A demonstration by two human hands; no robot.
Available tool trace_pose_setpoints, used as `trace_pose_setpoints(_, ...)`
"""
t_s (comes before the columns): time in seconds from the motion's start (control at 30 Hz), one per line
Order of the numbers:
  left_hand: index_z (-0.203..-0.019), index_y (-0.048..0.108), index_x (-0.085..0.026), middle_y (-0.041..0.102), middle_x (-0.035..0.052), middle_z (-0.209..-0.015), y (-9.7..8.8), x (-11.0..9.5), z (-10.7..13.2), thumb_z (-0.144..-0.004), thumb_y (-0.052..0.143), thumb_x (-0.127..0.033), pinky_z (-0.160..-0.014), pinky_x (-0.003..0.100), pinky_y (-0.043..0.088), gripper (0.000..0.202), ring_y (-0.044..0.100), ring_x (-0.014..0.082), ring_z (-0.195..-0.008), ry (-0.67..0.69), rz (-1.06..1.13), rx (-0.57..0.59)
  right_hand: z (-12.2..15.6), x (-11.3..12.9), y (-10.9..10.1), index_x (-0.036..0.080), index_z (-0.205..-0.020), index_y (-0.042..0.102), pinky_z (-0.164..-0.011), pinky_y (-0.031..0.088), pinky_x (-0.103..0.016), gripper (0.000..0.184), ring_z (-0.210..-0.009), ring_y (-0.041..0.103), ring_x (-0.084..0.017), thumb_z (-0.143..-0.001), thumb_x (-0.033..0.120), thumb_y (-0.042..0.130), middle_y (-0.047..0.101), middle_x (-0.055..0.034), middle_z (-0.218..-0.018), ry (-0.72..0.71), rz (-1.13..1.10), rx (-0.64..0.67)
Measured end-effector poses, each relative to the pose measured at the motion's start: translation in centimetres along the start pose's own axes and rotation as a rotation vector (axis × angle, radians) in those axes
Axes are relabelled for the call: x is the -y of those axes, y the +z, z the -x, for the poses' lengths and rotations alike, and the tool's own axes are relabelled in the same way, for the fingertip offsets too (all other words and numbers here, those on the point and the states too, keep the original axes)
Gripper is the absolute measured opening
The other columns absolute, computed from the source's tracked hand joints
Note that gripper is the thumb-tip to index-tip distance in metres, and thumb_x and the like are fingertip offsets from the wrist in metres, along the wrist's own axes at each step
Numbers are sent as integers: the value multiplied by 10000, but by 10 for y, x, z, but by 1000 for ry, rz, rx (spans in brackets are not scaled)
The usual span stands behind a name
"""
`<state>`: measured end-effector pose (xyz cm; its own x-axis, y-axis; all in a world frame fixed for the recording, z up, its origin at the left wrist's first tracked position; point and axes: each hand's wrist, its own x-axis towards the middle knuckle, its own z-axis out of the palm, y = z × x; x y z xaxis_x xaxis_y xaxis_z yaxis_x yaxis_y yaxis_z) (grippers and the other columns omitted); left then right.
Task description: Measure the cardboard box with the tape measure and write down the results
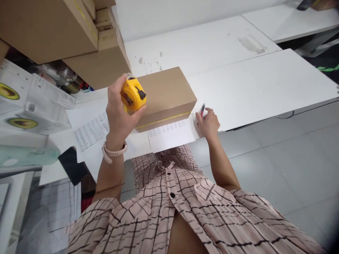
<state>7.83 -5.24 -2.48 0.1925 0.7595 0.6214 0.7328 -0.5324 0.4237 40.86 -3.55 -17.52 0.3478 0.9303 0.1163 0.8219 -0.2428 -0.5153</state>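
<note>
My left hand (pixel 118 109) is closed around a yellow tape measure (pixel 133 94) with a black lock button, raised above the left end of a brown cardboard box (pixel 166 88). The box lies on the white table, and a thin yellow strip runs along its near side. At the box's right near corner, my right hand (pixel 209 122) rests on the table, its fingers curled around a red and black pen (pixel 202 108) that points upward. Printed sheets (pixel 171 135) lie partly under the box, and another printed sheet (pixel 91 130) is left of it, partly behind my left wrist.
Large cardboard boxes (pixel 106 60) are stacked at the back left. White boxes with avocado pictures (pixel 39 106) stand at the left, above a dark phone (pixel 73 165) near the table edge. The white table (pixel 251 81) extends right, with stains farther back.
</note>
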Motion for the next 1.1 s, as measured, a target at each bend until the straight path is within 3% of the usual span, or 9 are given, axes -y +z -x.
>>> trace_pose_setpoints(0.13, -1456, 445, -207, 543, 128, -1490, 23, 22, -17, -903, 708, -448, -1179, 539, 420, 657, 500, 316, -1394, -5, -66, 85, -10, 7, -1, 162, -1395, 500, -856, 515, -457, 561, -1152, 597, -357, -957, 511, 532, 654, -211, -1271, -5, 154, 132)
trace_pose_setpoints(0.33, -1492, 434, -259, 459, 131, -1584, 37, 36, -15, -936, 608, -580, -1209, 531, 367, 664, 420, 334, -1476, -55, -13, 203, -21, 0, -4, 143, -1366, 577, -868, 508, -466, 425, -973, 685, -313, -985, 228, 407, 716, -200, -1112, -50, 174, 173)
trace_pose_setpoints(0.5, -1510, 401, -253, 419, 130, -1603, 39, 31, -16, -949, 569, -614, -1229, 531, 335, 689, 378, 325, -1501, -97, -24, 237, -7, -20, -17, 178, -1166, 693, -831, 564, -439, 349, -847, 712, -243, -924, 308, 478, 747, -91, -880, 21, -556, 104)
trace_pose_setpoints(0.6, -1505, 399, -262, 419, 125, -1600, 46, 30, -16, -949, 569, -619, -1231, 511, 335, 682, 378, 322, -1500, -110, -32, 230, 19, -23, -38, 230, -1149, 679, -836, 584, -415, 316, -894, 739, -217, -873, 352, 582, 764, -58, -947, 54, -997, 101)
trace_pose_setpoints(0.7, -1493, 403, -286, 424, 113, -1595, 55, 32, -20, -944, 576, -633, -1219, 527, 344, 673, 368, 337, -1509, -117, -20, 200, 45, -17, -57, 272, -1083, 642, -850, 581, -432, 309, -921, 741, -223, -810, 390, 725, 758, -36, -942, -30, -1055, 75)
trace_pose_setpoints(0.83, -1480, 394, -244, 422, 130, -1582, 61, 24, -19, -975, 562, -600, -1229, 599, 303, 640, 321, 330, -1536, -120, -55, 40, 67, 4, -58, 272, -848, 551, -685, 545, -394, 308, -592, 626, -171, -879, 552, 675, 617, 32, -638, -154, -992, 106)
trace_pose_setpoints(0.93, -1381, 464, -249, 507, 115, -1504, 63, 1, 9, -1037, 506, -447, -1223, 575, 329, 399, 407, 266, -1482, -112, -67, -258, 77, 26, -45, 263, -803, 532, -591, 495, -361, 468, -472, 522, -153, -967, 691, 437, 519, 44, -519, -143, -1065, 218)
trace_pose_setpoints(1.0, -1224, 548, -240, 652, 96, -1288, 68, -17, 45, -1043, 491, -312, -1133, 547, 438, 203, 577, 240, -1307, -55, -25, -382, 80, 40, -35, 254, -941, 596, -650, 531, -382, 572, -562, 616, -185, -958, 763, 335, 601, 12, -573, -101, -1124, 335)
trace_pose_setpoints(1.1, -1066, 611, -218, 723, 50, -1014, 80, -39, 107, -994, 550, -194, -1041, 506, 519, 98, 691, 208, -1028, -25, 26, -305, 82, 56, -20, 234, -1181, 622, -842, 563, -427, 670, -925, 726, -235, -929, 799, 363, 760, -85, -922, -92, -1147, 542)
